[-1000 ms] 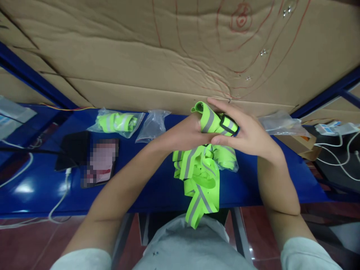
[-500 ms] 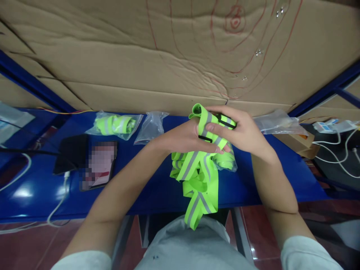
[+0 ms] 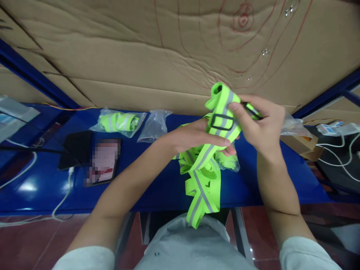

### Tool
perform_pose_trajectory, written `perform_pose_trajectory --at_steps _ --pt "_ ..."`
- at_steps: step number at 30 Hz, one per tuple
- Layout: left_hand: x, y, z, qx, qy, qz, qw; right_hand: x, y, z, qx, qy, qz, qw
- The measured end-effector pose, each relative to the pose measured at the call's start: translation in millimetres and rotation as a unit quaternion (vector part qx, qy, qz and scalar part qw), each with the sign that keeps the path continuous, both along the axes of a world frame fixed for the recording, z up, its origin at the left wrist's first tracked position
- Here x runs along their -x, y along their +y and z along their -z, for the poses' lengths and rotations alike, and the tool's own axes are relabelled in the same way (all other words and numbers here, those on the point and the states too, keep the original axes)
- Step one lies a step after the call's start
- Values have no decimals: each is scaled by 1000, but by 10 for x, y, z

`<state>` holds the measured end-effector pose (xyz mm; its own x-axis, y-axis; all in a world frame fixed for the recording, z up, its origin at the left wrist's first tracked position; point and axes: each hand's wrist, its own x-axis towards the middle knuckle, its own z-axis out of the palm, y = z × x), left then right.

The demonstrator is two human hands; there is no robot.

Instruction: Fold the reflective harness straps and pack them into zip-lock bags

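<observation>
A neon yellow-green reflective strap [image 3: 203, 187] with a grey stripe runs from my hands down over the table's front edge toward my lap. My right hand [image 3: 263, 120] grips a folded bundle of it, thumb on top, with a black buckle beside the fingers. Just below, my left hand [image 3: 202, 137] pinches the strap between thumb and fingers. Between the two hands a black slide buckle [image 3: 222, 122] shows on the strap. Loose loops lie under my left hand, and a bagged strap roll [image 3: 228, 160] sits partly hidden behind them.
On the blue table [image 3: 152, 187] lie another bagged strap roll [image 3: 119, 123], a clear plastic bag [image 3: 154, 126], a phone [image 3: 104, 161] and a black pouch [image 3: 75, 149]. A cardboard box [image 3: 302, 144] and white cables stand to the right. Cardboard [image 3: 126, 63] walls the back.
My right hand has moved up and right with the folded bundle, away from my left hand. The slide buckle now faces me, and more strap stretches below it.
</observation>
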<state>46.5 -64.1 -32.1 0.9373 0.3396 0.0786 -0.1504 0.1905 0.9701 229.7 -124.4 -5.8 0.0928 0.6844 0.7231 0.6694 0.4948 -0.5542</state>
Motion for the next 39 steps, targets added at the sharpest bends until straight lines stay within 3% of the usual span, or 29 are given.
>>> perform_pose_trajectory --at_steps 2,4,7,9,10,13,15,19,21,28,35,39 --pt "-4 -2 8 -71 8 10 997 -60 -12 -37 17 75 -10 997" --pt "9 -17 4 -156 9 16 988 -108 -10 -57 103 150 -71 981" --pt "58 -77 -32 -232 -2 37 972 -99 43 -16 295 200 -203 912" --pt "97 -128 -72 -241 -4 47 969 -46 98 41 346 194 -246 884" --pt "112 -148 -92 -241 -2 43 969 -20 120 66 330 185 -246 892" --pt "122 -155 -129 -256 3 -6 967 8 123 74 188 128 -182 957" --pt "101 -112 -115 -269 -2 -39 962 -18 64 26 131 52 -150 979" --pt "47 -7 -24 -298 9 -63 952 -41 -42 -47 140 -150 -181 962" --pt "31 11 12 -289 22 -49 956 -5 -21 -24 127 -191 -174 958" --pt "18 -10 -39 -237 6 -67 969 37 80 50 57 -127 -118 983" --pt "19 46 23 -228 53 19 972 -12 -4 -5 53 -18 -7 998" --pt "-51 69 130 -291 80 -48 952 -71 16 -23 36 -9 11 999"
